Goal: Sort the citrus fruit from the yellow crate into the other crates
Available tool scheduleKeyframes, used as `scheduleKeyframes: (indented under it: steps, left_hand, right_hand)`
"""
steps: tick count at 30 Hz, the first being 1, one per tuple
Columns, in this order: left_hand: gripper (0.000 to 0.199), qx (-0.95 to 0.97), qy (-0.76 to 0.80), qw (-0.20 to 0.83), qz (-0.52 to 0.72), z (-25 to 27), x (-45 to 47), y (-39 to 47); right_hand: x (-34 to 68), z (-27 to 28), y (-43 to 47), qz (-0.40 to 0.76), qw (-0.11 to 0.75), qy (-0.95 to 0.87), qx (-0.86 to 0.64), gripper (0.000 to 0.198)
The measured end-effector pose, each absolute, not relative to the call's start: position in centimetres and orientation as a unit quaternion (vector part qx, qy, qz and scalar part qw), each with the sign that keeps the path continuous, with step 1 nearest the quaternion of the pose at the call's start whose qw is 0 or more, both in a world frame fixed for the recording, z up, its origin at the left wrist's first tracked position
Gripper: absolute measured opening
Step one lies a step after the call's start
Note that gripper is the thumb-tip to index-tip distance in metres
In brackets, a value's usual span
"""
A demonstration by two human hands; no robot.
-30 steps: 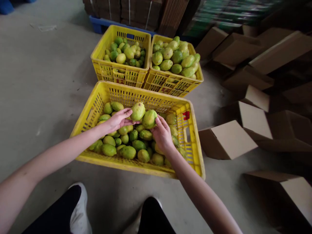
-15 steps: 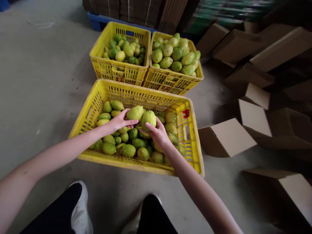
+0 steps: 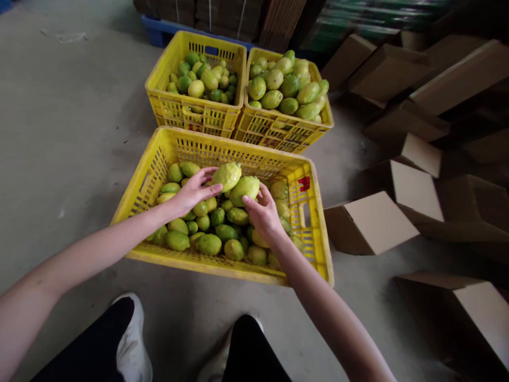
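Note:
My left hand (image 3: 198, 189) is closed round a large yellow-green lemon (image 3: 226, 176), its thumb at the near side. In my right hand (image 3: 264, 211) is another lemon (image 3: 244, 191), greener and held with the thumb on its front. The two fruits are close side by side above a wide yellow crate (image 3: 222, 269). Below them, many green and yellow lemons (image 3: 209, 244) lie loose across the crate's bottom, partly hidden by my hands and forearms.
Behind stand two smaller yellow crates: the left crate (image 3: 191, 114) holds small mixed fruit, the right crate (image 3: 286, 132) is heaped with larger ones. Open cardboard boxes (image 3: 382, 223) cover the floor to the right. A blue pallet (image 3: 155, 32) bears stacked cardboard at the back.
Both held lemons have been raised slightly and turned in my hands. The right one has tipped from upright to lying more sideways. The view has shifted a little.

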State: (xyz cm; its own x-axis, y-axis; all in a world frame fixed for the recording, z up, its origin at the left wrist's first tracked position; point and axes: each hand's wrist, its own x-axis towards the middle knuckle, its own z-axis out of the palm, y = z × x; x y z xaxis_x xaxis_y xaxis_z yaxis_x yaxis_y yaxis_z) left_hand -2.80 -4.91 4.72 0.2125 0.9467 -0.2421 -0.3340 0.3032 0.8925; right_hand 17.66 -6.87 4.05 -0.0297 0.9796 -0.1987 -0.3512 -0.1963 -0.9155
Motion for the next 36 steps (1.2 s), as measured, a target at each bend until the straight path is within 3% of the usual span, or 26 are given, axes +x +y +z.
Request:
scheduleKeyframes:
  steps: [9, 15, 19, 23, 27, 32, 36]
  left_hand:
    - [0.018, 0.264, 0.412, 0.755, 0.436, 4.9, -3.0, -4.2]
    - [0.022, 0.337, 0.43, 0.736, 0.399, 4.5, -3.0, -4.2]
    - [0.045, 0.389, 0.444, 0.708, 0.388, 4.3, -2.8, -4.8]
    - [0.035, 0.402, 0.47, 0.688, 0.38, 4.2, -2.7, -4.8]
    - [0.031, 0.418, 0.506, 0.654, 0.376, 4.3, -2.8, -4.5]
    - [0.038, 0.352, 0.478, 0.709, 0.38, 4.9, -2.5, -4.5]
    - [0.036, 0.281, 0.497, 0.735, 0.366, 5.2, -2.2, -4.4]
  right_hand:
    - [18.3, 4.2, -6.6, 0.674, 0.496, -0.329, -0.437, 0.037]
    - [17.2, 4.6, -7.3, 0.693, 0.453, -0.363, -0.427, 0.045]
    - [16.9, 4.3, -7.8, 0.723, 0.402, -0.364, -0.429, 0.051]
    - [16.8, 4.2, -8.1, 0.74, 0.375, -0.353, -0.433, 0.044]
    - [16.8, 4.4, -7.9, 0.732, 0.411, -0.319, -0.44, 0.037]
    - [17.3, 4.0, -7.0, 0.741, 0.436, -0.266, -0.436, 0.031]
    - [17.5, 3.4, -6.8, 0.765, 0.406, -0.286, -0.411, 0.034]
